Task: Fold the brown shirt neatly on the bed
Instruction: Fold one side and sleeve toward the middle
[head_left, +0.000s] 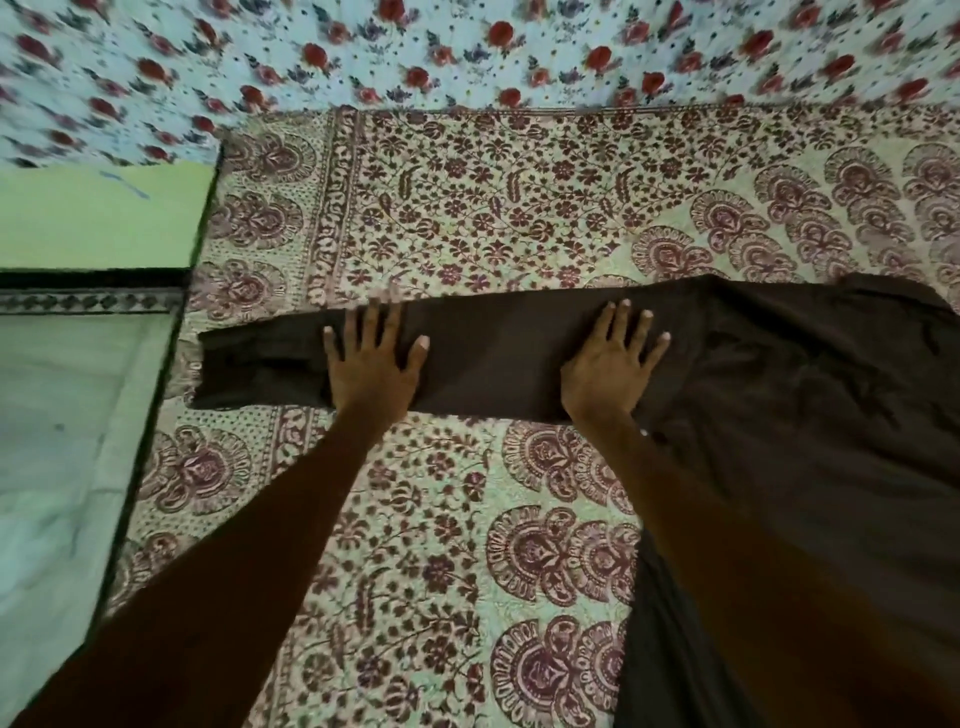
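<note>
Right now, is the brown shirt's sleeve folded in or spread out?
Spread out: the sleeve lies straight across the bedspread, left hand and right hand flat on it.

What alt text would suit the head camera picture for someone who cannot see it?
A left hand and a right hand press flat on the outstretched sleeve of a dark brown cloth shirt, spread over a cream and maroon floral-print bed cover. A pale blue cloth with red roses lies beyond.
</note>
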